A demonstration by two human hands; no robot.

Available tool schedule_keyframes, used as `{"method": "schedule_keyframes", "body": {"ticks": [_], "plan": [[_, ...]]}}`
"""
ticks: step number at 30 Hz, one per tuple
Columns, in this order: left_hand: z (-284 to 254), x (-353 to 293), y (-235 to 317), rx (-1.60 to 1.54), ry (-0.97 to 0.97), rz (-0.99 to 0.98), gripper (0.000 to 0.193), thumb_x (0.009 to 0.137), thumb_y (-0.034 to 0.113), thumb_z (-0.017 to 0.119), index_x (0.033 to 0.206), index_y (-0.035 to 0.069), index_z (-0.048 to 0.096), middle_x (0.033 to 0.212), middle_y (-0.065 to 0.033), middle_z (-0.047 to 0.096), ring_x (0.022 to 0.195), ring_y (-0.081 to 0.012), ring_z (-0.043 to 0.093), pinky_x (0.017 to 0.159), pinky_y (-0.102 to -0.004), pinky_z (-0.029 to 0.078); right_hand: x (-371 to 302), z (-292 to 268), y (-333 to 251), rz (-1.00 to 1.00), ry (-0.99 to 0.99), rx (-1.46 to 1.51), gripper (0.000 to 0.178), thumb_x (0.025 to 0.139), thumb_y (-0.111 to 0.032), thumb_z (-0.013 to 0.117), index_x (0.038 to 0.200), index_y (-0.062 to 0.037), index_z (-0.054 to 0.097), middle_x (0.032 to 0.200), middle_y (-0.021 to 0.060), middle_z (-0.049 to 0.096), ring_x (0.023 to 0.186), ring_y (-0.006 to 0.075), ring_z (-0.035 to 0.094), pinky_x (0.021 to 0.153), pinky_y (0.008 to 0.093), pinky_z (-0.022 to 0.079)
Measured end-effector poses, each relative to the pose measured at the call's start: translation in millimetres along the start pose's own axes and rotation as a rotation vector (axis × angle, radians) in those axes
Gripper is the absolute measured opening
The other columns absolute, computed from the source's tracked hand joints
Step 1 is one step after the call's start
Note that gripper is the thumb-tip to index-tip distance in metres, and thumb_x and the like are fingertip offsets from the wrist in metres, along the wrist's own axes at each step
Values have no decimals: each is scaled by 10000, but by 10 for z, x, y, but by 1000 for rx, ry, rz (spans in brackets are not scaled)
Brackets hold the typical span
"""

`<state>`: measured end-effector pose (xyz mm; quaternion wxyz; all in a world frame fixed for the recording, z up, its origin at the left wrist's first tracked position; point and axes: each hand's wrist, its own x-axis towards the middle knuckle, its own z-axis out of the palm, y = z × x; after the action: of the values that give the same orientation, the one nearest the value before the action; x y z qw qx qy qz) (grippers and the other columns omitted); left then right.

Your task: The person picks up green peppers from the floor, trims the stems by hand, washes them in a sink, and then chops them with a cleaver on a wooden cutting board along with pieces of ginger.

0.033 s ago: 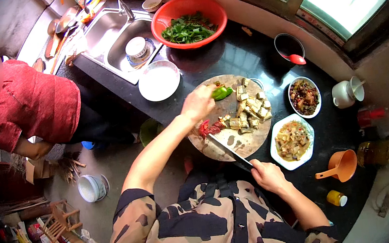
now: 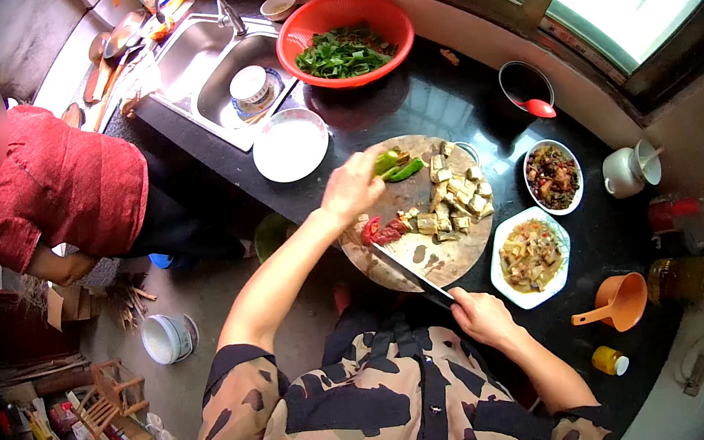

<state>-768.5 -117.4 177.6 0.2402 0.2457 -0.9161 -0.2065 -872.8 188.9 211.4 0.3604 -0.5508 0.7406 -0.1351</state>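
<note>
A round wooden chopping board (image 2: 418,274) lies on the dark counter in front of me. At its upper left edge, my left hand (image 2: 353,185) is closed with its fingertips on a green pepper (image 2: 386,161). Another green pepper (image 2: 406,171) lies right beside it. My right hand (image 2: 480,314) grips the handle of a kitchen knife (image 2: 413,272), whose blade slants across the lower board. The blade tip is close to some cut red pepper (image 2: 382,231). Pale chunks with dark skin (image 2: 455,196), perhaps eggplant, are heaped on the board's right side.
Right of the board stand two filled dishes (image 2: 530,256), an orange ladle (image 2: 620,304) and a small yellow jar (image 2: 609,359). Beyond it are a white plate (image 2: 290,145), a red basin of greens (image 2: 340,7) and a sink (image 2: 198,52). A person in red (image 2: 63,180) stands at left.
My left hand has shifted slightly, and more of the green pepper at its fingertips now shows. The knife and my right hand have barely moved.
</note>
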Motion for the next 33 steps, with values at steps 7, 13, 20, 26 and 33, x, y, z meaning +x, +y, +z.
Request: {"method": "schedule_keyframes", "body": {"ticks": [7, 13, 20, 26, 33], "plan": [[-520, -674, -424, -400, 21, -522, 625, 675, 104, 582, 1267, 141, 383, 674, -91, 563, 612, -164, 581, 611, -298, 474, 459, -4, -160, 15, -84, -39, 220, 856, -230, 456, 1024, -90, 473, 795, 239, 619, 765, 434, 593, 670, 518, 471], [-139, -1167, -530, -740, 159, -646, 302, 725, 60, 619, 975, 60, 450, 720, -15, 551, 642, -56, 535, 576, -230, 453, 663, -86, -200, 89, -2, -65, 187, 855, -216, 467, 989, -86, 477, 765, 262, 602, 754, 451, 583, 676, 539, 458], [77, -1250, -189, -486, 153, -468, 218, 707, 80, 687, 855, 46, 531, 830, -93, 595, 773, -243, 598, 688, -334, 476, 722, -71, -442, 127, 51, -14, 185, 856, -179, 445, 987, -49, 456, 784, 277, 592, 758, 453, 578, 673, 539, 444], [170, -1369, -319, -165, 173, -267, 215, 618, 94, 721, 748, 72, 550, 814, -65, 566, 835, -282, 525, 751, -375, 433, 805, -41, -740, 136, 0, -110, 245, 864, -171, 413, 1072, -42, 396, 815, 263, 600, 779, 452, 581, 703, 532, 455], [116, -1312, -364, -208, 150, -187, 111, 625, 48, 665, 693, 73, 580, 773, -57, 567, 799, -278, 538, 712, -359, 460, 1002, -305, -1171, 167, -135, -303, 179, 836, -120, 416, 945, 21, 412, 819, 295, 582, 794, 447, 589, 688, 525, 468]]}}
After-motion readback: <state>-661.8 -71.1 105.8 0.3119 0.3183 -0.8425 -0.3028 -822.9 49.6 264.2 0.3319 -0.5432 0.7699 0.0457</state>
